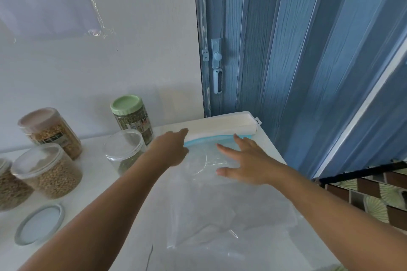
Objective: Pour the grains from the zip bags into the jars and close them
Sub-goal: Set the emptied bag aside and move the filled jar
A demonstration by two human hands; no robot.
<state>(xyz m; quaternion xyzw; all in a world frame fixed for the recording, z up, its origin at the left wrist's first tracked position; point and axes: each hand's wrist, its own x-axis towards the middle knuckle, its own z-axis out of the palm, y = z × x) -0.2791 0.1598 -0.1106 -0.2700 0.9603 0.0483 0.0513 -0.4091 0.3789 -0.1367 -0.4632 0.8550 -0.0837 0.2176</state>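
Note:
An empty clear zip bag (pixel 211 204) with a blue zip strip (pixel 211 138) lies flat on the white table (pixel 105 182). My left hand (pixel 171 145) rests at the bag's top left corner, at the zip strip. With its fingers spread and straight, my right hand (pixel 240 163) presses on the bag's upper part. An open clear jar (pixel 124 149) with a few green grains at its bottom stands left of my left hand. Its grey lid (pixel 39 224) lies at the front left.
A green-lidded jar (pixel 132 119) of green grains stands at the back. Three closed jars of tan grains (pixel 50 132) (pixel 47 171) (pixel 8 185) stand at the left. A white box (pixel 224 125) lies behind the bag. A blue folding door (pixel 308 50) is at the right.

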